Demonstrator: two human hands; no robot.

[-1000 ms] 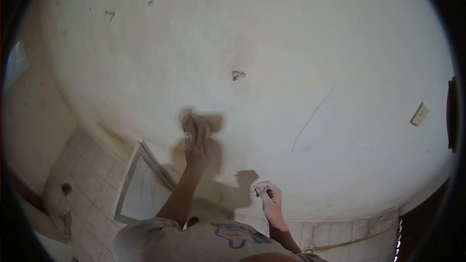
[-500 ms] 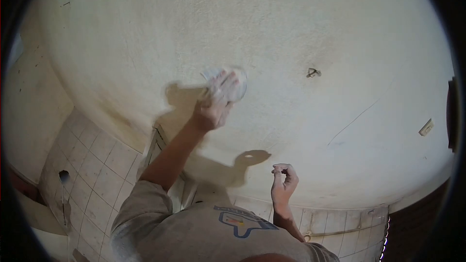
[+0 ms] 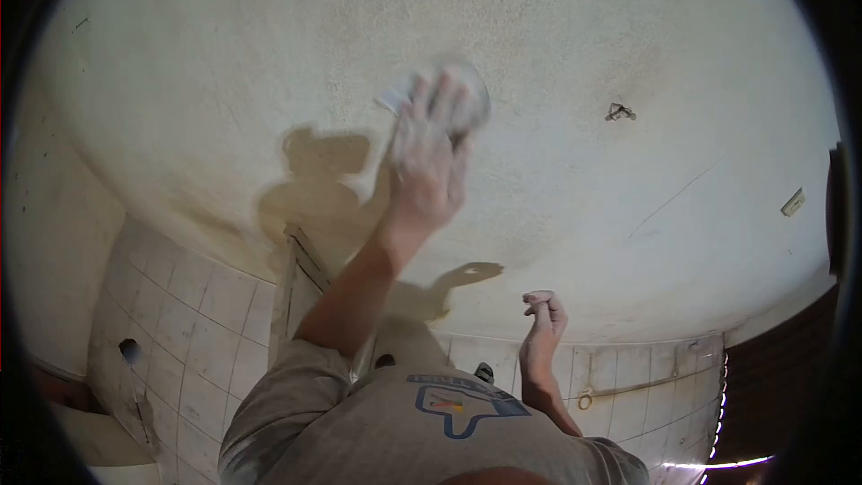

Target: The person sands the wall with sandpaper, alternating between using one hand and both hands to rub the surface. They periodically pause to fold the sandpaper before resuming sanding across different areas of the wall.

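My left hand (image 3: 429, 148), dusted white, is pressed flat against the pale plastered wall (image 3: 539, 189). Under its fingers is a piece of sandpaper (image 3: 473, 101), greyish and blurred by motion, with a light corner sticking out on the left. Most of the sheet is hidden by the hand. Lower and to the right, my right hand (image 3: 544, 313) is held in front of the wall, apart from it. Its dusty fingers are curled in to meet the thumb, and no object shows between them.
A metal fixture or hole (image 3: 620, 112) breaks the wall at upper right, with a switch plate (image 3: 793, 202) further right. A narrow board edge (image 3: 305, 260) stands below my left forearm. Tiles (image 3: 193, 341) cover the lower wall, with a hole (image 3: 129, 350) at left.
My left hand has moved up and to the right in the view with the sandpaper. The view has shifted too. My right hand keeps its curled shape.
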